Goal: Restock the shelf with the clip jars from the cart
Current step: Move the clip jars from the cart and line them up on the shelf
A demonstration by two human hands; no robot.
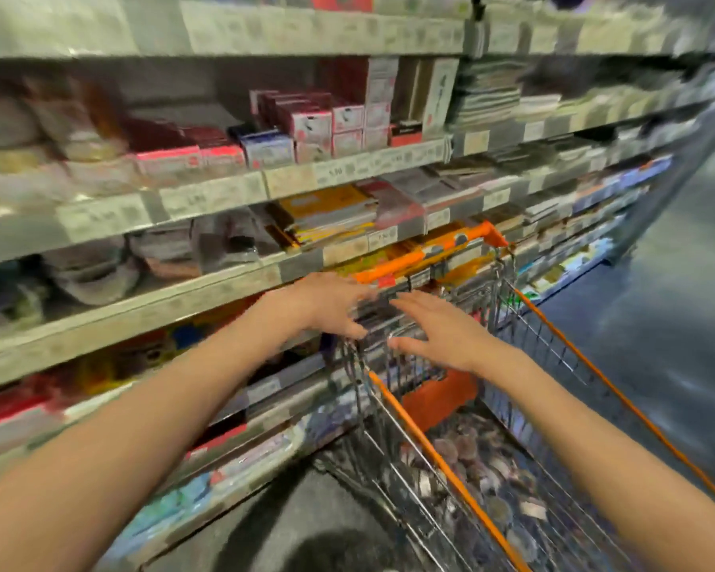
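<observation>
Along the left side of a blurred shop aisle runs one tall shelf unit (207,192) with at least five stocked tiers, and pressed close against its front edge stands one wire cart (450,460) with orange rails, leaving bare grey floor (656,344) open to the right. In the cart's basket lies a heap of small round clip jars (483,464), too blurred to count. Two bare hands hover above the cart's far end, the left hand (331,303) and right hand (438,332) both spread wide, fingers splayed, holding nothing.
</observation>
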